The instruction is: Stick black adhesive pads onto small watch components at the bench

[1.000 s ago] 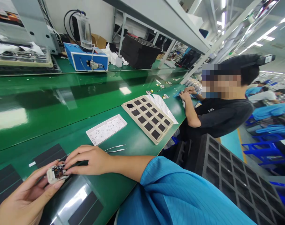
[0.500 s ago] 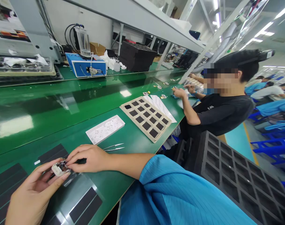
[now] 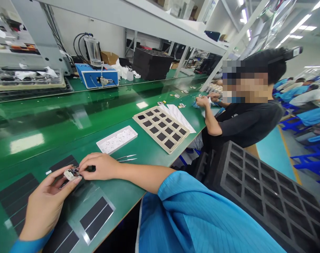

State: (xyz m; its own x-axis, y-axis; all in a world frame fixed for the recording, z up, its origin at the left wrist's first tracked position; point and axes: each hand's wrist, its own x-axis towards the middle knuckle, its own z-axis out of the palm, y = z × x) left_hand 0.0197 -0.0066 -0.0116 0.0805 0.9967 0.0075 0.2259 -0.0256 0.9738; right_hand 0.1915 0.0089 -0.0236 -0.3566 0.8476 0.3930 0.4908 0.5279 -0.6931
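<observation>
My left hand holds a small white-cased electronic device between thumb and fingers, its dark inner parts exposed. At the device's right edge, the thumb and forefinger of my right hand are pinched together. Whatever is between those fingertips is too small to make out. Steel tweezers stick out from behind my right hand. Whether that hand touches them cannot be seen. Just beyond lies a white tray of tiny pieces. Black strips on clear sheets lie on the green bench below both hands.
A beige tray with dark square pockets stands to the right, beside printed paper. A co-worker works further along the bench. Black foam trays are stacked at my right. A blue machine sits at the back.
The view has shifted slightly, so the bench things appear a little higher. Both hands stay together at the device, somewhat higher in the picture. The grip looks the same.
</observation>
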